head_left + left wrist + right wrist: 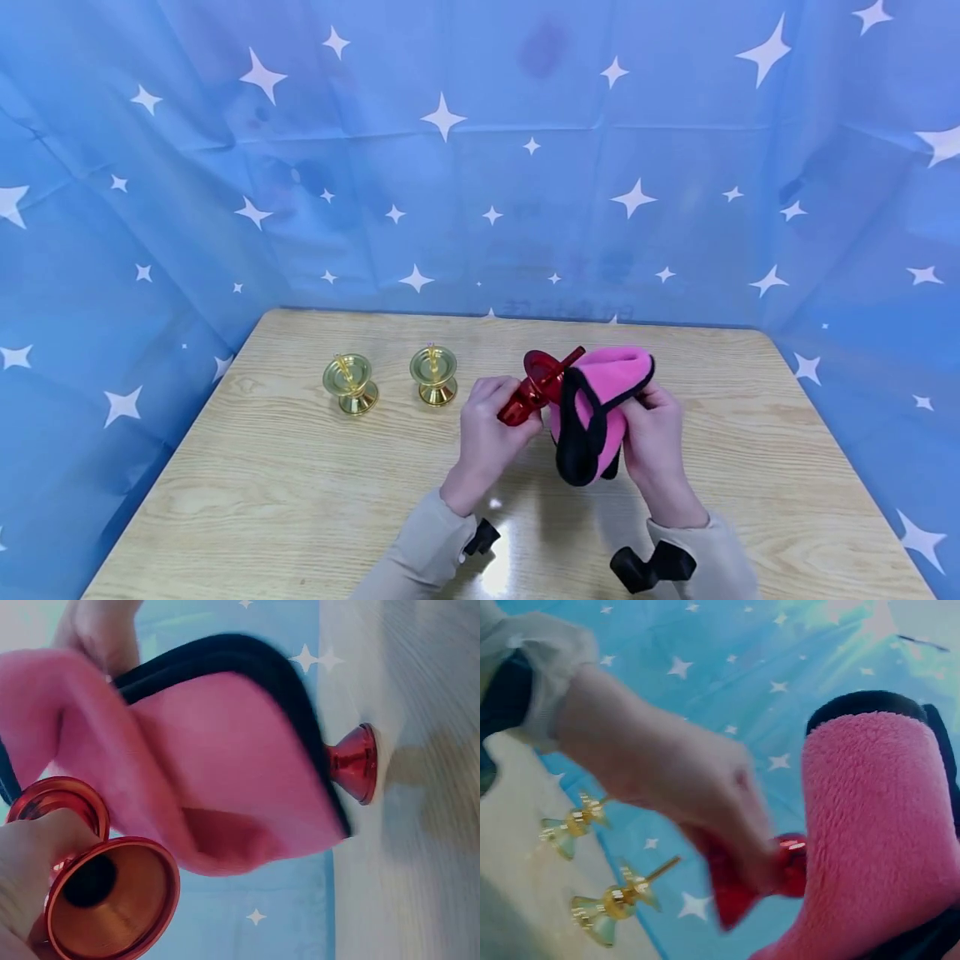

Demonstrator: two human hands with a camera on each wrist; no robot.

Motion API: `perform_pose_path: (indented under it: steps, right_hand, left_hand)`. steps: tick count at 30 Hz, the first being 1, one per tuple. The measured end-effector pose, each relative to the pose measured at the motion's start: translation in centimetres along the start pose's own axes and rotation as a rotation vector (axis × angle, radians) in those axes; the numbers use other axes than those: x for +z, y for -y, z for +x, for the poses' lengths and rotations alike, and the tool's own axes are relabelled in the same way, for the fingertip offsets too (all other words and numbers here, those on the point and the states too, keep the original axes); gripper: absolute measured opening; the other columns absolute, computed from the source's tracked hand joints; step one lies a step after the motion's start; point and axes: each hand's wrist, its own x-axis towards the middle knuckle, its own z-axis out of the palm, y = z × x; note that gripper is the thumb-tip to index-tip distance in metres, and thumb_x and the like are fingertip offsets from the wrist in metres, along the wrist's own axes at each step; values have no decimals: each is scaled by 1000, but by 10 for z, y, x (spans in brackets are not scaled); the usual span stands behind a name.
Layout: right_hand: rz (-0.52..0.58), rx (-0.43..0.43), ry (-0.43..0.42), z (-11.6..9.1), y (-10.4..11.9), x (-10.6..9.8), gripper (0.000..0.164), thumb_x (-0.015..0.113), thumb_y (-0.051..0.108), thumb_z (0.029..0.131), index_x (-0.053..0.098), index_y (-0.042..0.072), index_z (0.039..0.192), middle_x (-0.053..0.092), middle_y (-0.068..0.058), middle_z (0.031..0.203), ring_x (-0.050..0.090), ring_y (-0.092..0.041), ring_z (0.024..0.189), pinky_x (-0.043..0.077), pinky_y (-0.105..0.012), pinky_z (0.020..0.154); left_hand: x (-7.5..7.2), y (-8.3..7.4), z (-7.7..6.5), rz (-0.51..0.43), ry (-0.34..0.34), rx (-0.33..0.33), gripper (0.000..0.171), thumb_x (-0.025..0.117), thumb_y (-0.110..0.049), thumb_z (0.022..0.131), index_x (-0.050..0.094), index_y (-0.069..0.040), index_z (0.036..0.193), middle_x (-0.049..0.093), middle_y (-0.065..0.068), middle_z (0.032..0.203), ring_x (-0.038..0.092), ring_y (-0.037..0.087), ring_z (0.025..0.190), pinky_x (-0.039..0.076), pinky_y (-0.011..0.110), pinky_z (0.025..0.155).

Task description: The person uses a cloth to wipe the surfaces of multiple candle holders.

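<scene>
My left hand [487, 433] grips a shiny red metal candle holder [517, 407] round its waist, tilted above the table. A thin red rod lies across its dish. In the left wrist view, its hollow flared end [139, 900] faces the camera. My right hand [660, 450] pinches a folded pink fleece cloth [617, 375] with black edging. The cloth hangs right beside the red holder's dish and covers part of it. Behind the cloth, the foot of a second red holder [356, 765] shows in the left wrist view; the head view hides it.
Two gold candle holders, one farther left [358, 402] and one nearer [437, 390], stand on the wooden table [262, 483], each with a thin gold rod. A blue star-patterned curtain [450, 208] hangs behind the table and along its sides.
</scene>
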Motion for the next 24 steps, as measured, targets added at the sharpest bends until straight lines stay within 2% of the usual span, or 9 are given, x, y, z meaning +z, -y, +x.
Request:
perform_pose_path:
  steps: [3, 5, 9, 11, 15, 20, 24]
  right_hand:
    - [-124, -43, 52, -6, -6, 0, 37, 55, -18, 80, 71, 15, 80, 61, 2, 73, 51, -7, 66, 45, -16, 56]
    - [-248, -101, 71, -8, -10, 0, 38, 58, -17, 79, 71, 18, 84, 60, 4, 74, 47, -8, 64, 42, -16, 54]
    - [-393, -222, 125, -10, -14, 0, 34, 62, -17, 76, 70, 14, 90, 58, 4, 77, 45, -10, 65, 38, -17, 53]
    - [-385, -254, 157, -10, -15, 1, 29, 62, -16, 77, 69, 7, 93, 61, 2, 85, 48, -12, 71, 40, -18, 56]
    - [-298, -243, 108, -10, -16, 6, 22, 63, -15, 78, 71, 1, 92, 65, 1, 90, 52, -11, 75, 43, -17, 55]
    - [-196, -164, 16, -9, -14, 11, 21, 62, -13, 80, 72, 6, 84, 65, 2, 76, 51, -9, 63, 42, -17, 49]
    - [-86, -116, -38, -7, -7, 14, 32, 55, -17, 81, 69, 10, 73, 58, 1, 62, 48, -7, 54, 40, -17, 45]
  left_hand:
    - [-1, -2, 2, 4, -24, 21, 25, 78, -4, 58, 69, -2, 81, 66, 8, 83, 59, 21, 80, 52, 26, 70]
    - [-1, -3, 2, 25, -34, 48, 26, 78, -5, 58, 69, -1, 82, 65, 8, 83, 59, 22, 81, 52, 27, 71]
    - [-1, -5, 0, 92, -47, 111, 26, 80, -8, 60, 69, -1, 82, 64, 7, 83, 58, 22, 82, 53, 26, 72]
    - [0, -5, -1, 124, -50, 142, 27, 81, -10, 61, 69, -1, 83, 63, 7, 84, 58, 22, 83, 53, 26, 73]
    - [0, -7, -2, 152, -51, 193, 28, 79, -8, 60, 68, -1, 85, 63, 7, 85, 58, 21, 82, 53, 24, 72]
    - [2, -9, 0, 146, -70, 221, 27, 77, -8, 61, 67, -2, 85, 63, 6, 84, 58, 20, 81, 52, 22, 72]
    - [2, -9, 1, 125, -75, 212, 27, 77, -7, 59, 67, -3, 84, 63, 6, 84, 58, 20, 81, 52, 23, 73]
